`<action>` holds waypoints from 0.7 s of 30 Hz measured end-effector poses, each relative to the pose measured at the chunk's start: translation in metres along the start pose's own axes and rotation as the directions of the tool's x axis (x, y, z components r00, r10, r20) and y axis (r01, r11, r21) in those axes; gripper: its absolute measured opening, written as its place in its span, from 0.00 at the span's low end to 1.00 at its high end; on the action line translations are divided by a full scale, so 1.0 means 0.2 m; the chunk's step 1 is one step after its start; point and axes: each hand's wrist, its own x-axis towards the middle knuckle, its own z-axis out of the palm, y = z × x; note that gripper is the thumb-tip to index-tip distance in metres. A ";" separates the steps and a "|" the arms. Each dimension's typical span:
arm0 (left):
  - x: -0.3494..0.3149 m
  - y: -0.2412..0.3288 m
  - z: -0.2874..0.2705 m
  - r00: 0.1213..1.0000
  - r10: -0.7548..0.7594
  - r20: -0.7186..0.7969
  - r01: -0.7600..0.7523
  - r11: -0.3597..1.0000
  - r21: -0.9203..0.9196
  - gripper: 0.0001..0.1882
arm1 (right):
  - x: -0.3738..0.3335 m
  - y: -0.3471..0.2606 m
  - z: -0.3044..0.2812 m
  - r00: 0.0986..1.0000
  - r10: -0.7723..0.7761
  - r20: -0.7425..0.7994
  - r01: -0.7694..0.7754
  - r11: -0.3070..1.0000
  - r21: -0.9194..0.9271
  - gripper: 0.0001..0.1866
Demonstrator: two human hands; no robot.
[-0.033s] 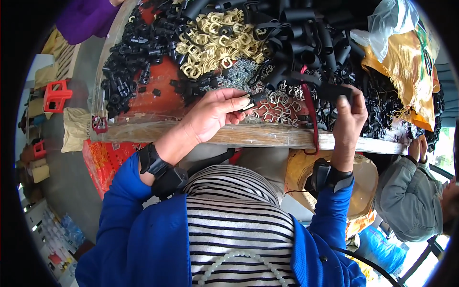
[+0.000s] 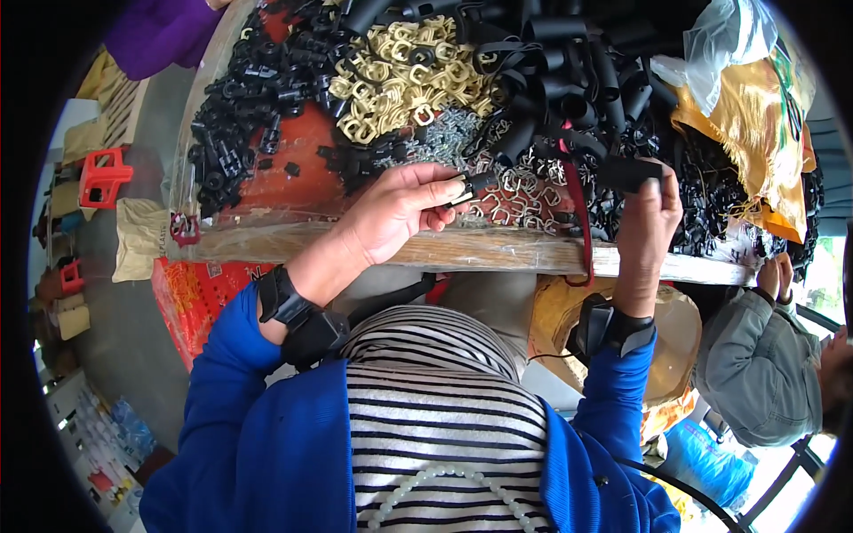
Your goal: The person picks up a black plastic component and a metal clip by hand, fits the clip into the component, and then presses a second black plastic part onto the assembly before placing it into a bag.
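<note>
My left hand (image 2: pixel 391 211) is closed at the table's front edge, thumb and fingers pinching a small black plastic fitting (image 2: pixel 480 182) with a pale bit by the thumb. To the right, my right hand (image 2: pixel 649 218) grips a short black tube (image 2: pixel 622 174) by its right end, held above the heaps. Between the hands lie bent silver wire loops (image 2: pixel 524 197), and a dark red strap (image 2: pixel 582 226) hangs over the edge. Beyond them are grey metal bits (image 2: pixel 449 133), a mound of cream-gold rings (image 2: pixel 418 75) and a pile of black tubes (image 2: pixel 555 58).
Black plastic parts (image 2: pixel 233 142) cover the red tabletop's left side. The wrapped wooden edge (image 2: pixel 400 250) runs before me. A golden sack (image 2: pixel 742 133) and clear plastic bag (image 2: pixel 724 53) stand at right. Nearby are a person in grey (image 2: pixel 760 373) and a red stool (image 2: pixel 105 178).
The black tube in my right hand has turned slightly and shifted a little, and the right fingers have moved with it. My left hand looks the same.
</note>
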 end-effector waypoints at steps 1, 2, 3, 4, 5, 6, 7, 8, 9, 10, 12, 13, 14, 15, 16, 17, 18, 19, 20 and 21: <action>-0.02 0.00 0.00 1.000 0.008 0.001 -0.008 1.000 -0.008 0.13 | -0.01 0.00 0.01 1.000 -0.003 0.009 0.003 1.000 -0.005 0.16; -0.04 -0.01 -0.01 1.000 0.009 0.004 -0.009 1.000 -0.006 0.13 | -0.03 -0.01 0.03 0.990 0.139 -0.023 -0.128 0.954 0.270 0.16; -0.06 0.00 -0.02 1.000 0.012 0.006 -0.012 1.000 -0.003 0.13 | -0.04 -0.04 0.08 0.959 0.282 -0.013 -0.234 0.818 0.525 0.16; -0.09 0.00 -0.03 1.000 0.015 0.008 -0.015 1.000 -0.001 0.13 | -0.05 -0.06 0.13 0.910 0.414 0.037 -0.306 0.605 0.735 0.17; -0.11 0.00 -0.04 1.000 0.026 0.008 -0.026 1.000 -0.009 0.13 | -0.07 -0.05 0.16 0.911 0.410 0.046 -0.312 0.610 0.729 0.17; -0.13 0.01 -0.05 0.999 0.035 0.011 -0.035 0.999 -0.004 0.13 | -0.10 -0.03 0.18 0.889 0.442 0.115 -0.404 0.644 0.650 0.17; -0.15 0.02 -0.06 0.999 0.044 0.013 -0.044 0.999 0.000 0.13 | -0.12 0.00 0.20 0.860 0.478 0.178 -0.489 0.670 0.559 0.18; -0.18 0.02 -0.07 0.999 0.053 0.011 -0.053 0.999 0.003 0.13 | -0.15 0.00 0.23 0.821 0.519 0.238 -0.566 0.686 0.457 0.18; -0.20 0.02 -0.08 0.998 0.063 0.007 -0.063 0.998 -0.006 0.13 | -0.19 -0.02 0.29 0.831 0.499 0.245 -0.551 0.798 0.243 0.18; -0.22 0.03 -0.09 0.998 0.064 0.005 -0.064 0.998 -0.012 0.13 | -0.24 -0.04 0.36 0.840 0.480 0.253 -0.499 0.866 0.015 0.17; -0.25 0.03 -0.10 0.998 0.062 0.002 -0.061 0.998 -0.024 0.12 | -0.27 -0.09 0.47 0.877 0.270 0.397 -0.194 0.956 -0.220 0.18; -0.27 0.03 -0.11 0.998 0.066 -0.001 -0.066 0.997 -0.033 0.12 | -0.27 -0.10 0.51 0.818 0.084 0.569 0.162 0.916 -0.367 0.19; -0.28 0.03 -0.12 0.997 0.063 0.033 -0.062 0.997 -0.040 0.12 | -0.27 -0.12 0.54 0.813 0.088 0.576 0.162 0.915 -0.369 0.19; -0.28 0.03 -0.13 0.996 0.059 0.066 -0.056 0.997 -0.046 0.13 | -0.27 -0.14 0.57 0.788 0.055 0.613 0.244 0.886 -0.393 0.20; -0.29 0.02 -0.14 0.994 0.053 0.098 -0.048 0.998 -0.051 0.13 | -0.27 -0.16 0.59 0.759 0.025 0.650 0.323 0.852 -0.411 0.21; -0.30 0.02 -0.15 0.994 0.053 0.094 -0.048 0.997 -0.058 0.13 | -0.27 -0.17 0.61 0.728 -0.001 0.686 0.400 0.813 -0.423 0.22; -0.30 0.02 -0.16 0.994 0.043 0.101 -0.038 0.998 -0.050 0.14 | -0.28 -0.18 0.63 0.725 0.004 0.689 0.397 0.815 -0.422 0.22; -0.29 0.02 -0.17 0.994 0.031 0.107 -0.027 0.999 -0.042 0.14 | -0.29 -0.19 0.64 0.727 0.017 0.686 0.406 0.795 -0.450 0.22; -0.29 0.02 -0.17 0.993 0.018 0.114 -0.015 0.999 -0.032 0.14 | -0.29 -0.19 0.65 0.730 0.031 0.683 0.415 0.774 -0.478 0.22; -0.29 0.02 -0.17 0.994 0.012 0.110 -0.008 0.999 -0.035 0.14 | -0.30 -0.19 0.64 0.734 0.044 0.678 0.421 0.753 -0.505 0.23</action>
